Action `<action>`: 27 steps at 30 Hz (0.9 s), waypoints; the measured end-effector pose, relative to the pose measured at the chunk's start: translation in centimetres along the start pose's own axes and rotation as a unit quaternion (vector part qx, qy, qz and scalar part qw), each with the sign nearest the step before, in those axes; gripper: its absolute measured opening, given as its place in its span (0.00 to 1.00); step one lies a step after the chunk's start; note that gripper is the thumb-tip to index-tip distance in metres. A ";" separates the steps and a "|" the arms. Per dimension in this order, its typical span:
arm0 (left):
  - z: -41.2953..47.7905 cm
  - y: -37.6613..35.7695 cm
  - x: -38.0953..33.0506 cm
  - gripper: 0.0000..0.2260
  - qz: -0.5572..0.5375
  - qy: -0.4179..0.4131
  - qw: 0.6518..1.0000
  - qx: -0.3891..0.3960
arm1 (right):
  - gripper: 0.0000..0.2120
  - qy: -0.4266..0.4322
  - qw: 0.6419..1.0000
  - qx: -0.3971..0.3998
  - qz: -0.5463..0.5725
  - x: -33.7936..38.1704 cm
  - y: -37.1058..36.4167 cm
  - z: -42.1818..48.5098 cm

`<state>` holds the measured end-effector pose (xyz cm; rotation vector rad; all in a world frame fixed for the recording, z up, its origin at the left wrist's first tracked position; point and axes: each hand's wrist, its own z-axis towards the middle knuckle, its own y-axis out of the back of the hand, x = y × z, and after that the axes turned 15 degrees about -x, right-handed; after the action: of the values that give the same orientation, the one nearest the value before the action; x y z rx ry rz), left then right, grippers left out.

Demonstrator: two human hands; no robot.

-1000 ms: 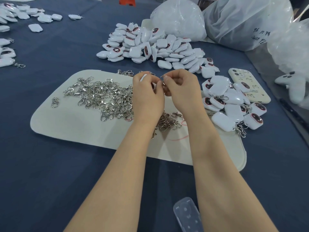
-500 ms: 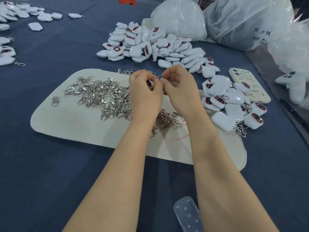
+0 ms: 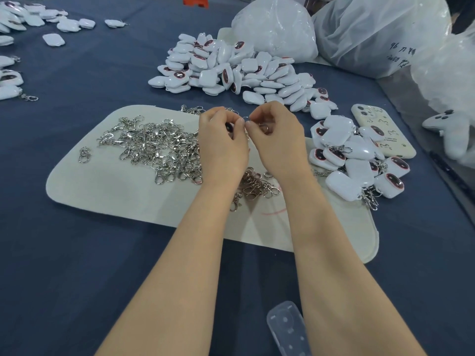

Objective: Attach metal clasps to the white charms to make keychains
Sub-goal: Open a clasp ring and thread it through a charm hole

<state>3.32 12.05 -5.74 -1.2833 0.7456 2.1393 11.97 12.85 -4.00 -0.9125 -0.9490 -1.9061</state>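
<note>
My left hand (image 3: 223, 145) curls around a white charm, of which only a dark spot (image 3: 228, 127) shows between the fingers. My right hand (image 3: 276, 140) pinches a metal clasp (image 3: 264, 128), its small ring held against the charm where the fingertips meet. Both hands hover over a cream felt mat (image 3: 108, 186). A heap of loose silver clasps (image 3: 154, 147) lies on the mat left of my hands. A big pile of bare white charms (image 3: 231, 70) sits behind the mat. Finished charms with clasps (image 3: 357, 160) are stacked at the mat's right end.
A cream phone (image 3: 383, 132) lies right of the finished pile. Large plastic bags (image 3: 372, 34) stand at the back right. More charms (image 3: 10, 80) are scattered at the far left. A clear plastic case (image 3: 288, 327) lies near the front edge on the dark blue cloth.
Both hands rose slightly and drew closer together; the white edge of the charm seen a second ago is now hidden inside my left hand.
</note>
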 end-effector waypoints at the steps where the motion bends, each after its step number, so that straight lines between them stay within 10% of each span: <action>1: 0.0 0.0 0.0 0.04 0.000 -0.001 1.000 -0.001 | 0.05 0.001 1.000 -0.002 -0.001 0.0 0.0 0.0; 27: 0.0 0.2 -0.5 0.05 -0.008 0.008 0.999 -0.031 | 0.04 -0.007 1.000 -0.028 0.008 0.1 -0.6 -0.3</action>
<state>3.41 11.83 -5.24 -1.3347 0.6792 2.1573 11.30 12.82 -4.23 -0.9638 -0.8970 -1.9251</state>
